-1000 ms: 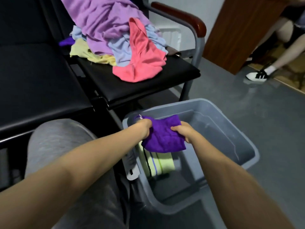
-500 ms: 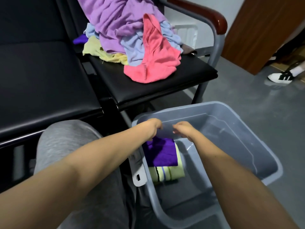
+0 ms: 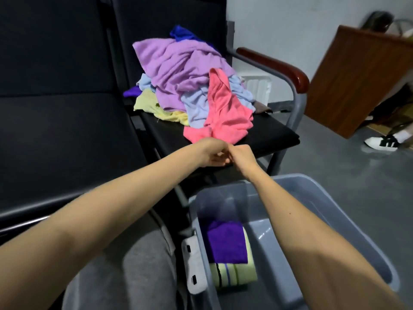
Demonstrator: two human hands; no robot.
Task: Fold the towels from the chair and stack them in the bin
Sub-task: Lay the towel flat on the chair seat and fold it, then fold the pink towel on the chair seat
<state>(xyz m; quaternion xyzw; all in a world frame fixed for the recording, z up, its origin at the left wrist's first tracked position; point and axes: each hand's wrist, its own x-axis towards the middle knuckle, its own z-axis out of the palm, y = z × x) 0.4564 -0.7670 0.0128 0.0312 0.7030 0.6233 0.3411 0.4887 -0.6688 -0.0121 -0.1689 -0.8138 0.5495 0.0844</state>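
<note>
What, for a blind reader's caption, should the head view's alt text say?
The person's left grip and right grip meet by the near edge of a pink towel, front of an unfolded towel pile on a black chair. Below, a grey bin holds a folded purple towel on a striped yellow-green one.

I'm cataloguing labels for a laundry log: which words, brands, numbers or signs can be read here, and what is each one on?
None: no text can be read anywhere in the view.
White clip on the bin: only two dark slots, no print.
Sneaker: black stripes, no wording.
Towels: no tags or lettering show.
</note>
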